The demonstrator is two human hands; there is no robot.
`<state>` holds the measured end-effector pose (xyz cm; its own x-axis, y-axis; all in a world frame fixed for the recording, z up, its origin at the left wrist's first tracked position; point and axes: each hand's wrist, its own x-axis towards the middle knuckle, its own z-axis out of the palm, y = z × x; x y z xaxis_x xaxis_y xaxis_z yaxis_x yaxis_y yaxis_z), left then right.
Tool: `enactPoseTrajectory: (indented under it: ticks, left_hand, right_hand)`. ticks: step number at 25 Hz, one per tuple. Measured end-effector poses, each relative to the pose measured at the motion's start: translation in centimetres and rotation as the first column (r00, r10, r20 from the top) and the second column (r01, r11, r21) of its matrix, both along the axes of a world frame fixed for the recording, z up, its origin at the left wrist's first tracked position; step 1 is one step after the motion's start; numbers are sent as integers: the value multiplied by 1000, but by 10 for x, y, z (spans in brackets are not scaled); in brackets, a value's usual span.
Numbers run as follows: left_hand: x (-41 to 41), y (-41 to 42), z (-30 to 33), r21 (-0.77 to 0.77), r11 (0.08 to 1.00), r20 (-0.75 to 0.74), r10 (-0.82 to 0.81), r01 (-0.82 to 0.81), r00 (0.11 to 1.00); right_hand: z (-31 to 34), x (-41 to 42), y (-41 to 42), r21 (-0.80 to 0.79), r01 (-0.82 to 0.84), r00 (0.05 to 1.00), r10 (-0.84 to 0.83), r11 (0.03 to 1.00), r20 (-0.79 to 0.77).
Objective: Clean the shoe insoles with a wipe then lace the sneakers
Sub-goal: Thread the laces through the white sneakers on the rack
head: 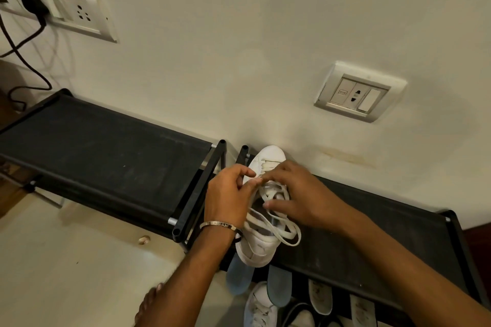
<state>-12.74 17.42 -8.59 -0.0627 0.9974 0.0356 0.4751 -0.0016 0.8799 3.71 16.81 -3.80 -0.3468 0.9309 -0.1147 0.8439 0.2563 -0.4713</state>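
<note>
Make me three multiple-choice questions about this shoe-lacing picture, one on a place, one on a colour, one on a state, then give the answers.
1. Where does the white leather sneaker rest?
A on the black fabric shoe rack
B on the floor
C on a chair

2. What colour is the flat shoelace?
A red
B white
C black

3. What are the two hands doing?
A hanging idle
B working the lace
C holding a wipe

Answers: A, the sneaker sits on the rack top; B, the loose loops are white; B, the left hand and right hand pinch lace over the eyelets.
</note>
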Motion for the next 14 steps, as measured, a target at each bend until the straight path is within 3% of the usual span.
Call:
enactPoseTrajectory:
  ticks: [2, 3, 5, 6, 7, 9, 11, 14]
  left_hand:
    - [-9, 4, 2, -39, 998, 163, 64, -59, 984]
    - [-13, 5, 3, -61, 994, 240, 102, -90, 965]
    - [-20, 7, 6, -124, 979, 369, 200, -165, 908]
    - [-23, 8, 8, -162, 970, 408, 231, -178, 883]
    - [-25, 8, 9, -194, 967, 421, 234, -165, 876]
    - [-26, 6, 11, -224, 970, 385, 173, -91, 907]
    - [-22, 3, 13, -212, 977, 331, 109, -38, 937]
    - [-22, 2, 14, -179, 983, 289, 78, -26, 954]
  right_hand:
    - [-7, -1, -4, 114, -82, 985, 63, 990, 162]
    - [-7, -2, -6, 167, -57, 990, 35, 984, 135]
    - [-3, 1, -8, 109, 138, 980, -120, 984, -159]
    - [0, 4, -9, -13, 230, 920, -222, 973, -322]
    - [5, 10, -9, -145, 262, 852, -299, 954, -429]
    - [13, 23, -13, -272, 233, 822, -339, 934, -457]
    - [22, 37, -17, -242, 261, 818, -347, 934, -458]
    - [37, 59, -21, -170, 448, 644, -449, 878, -619]
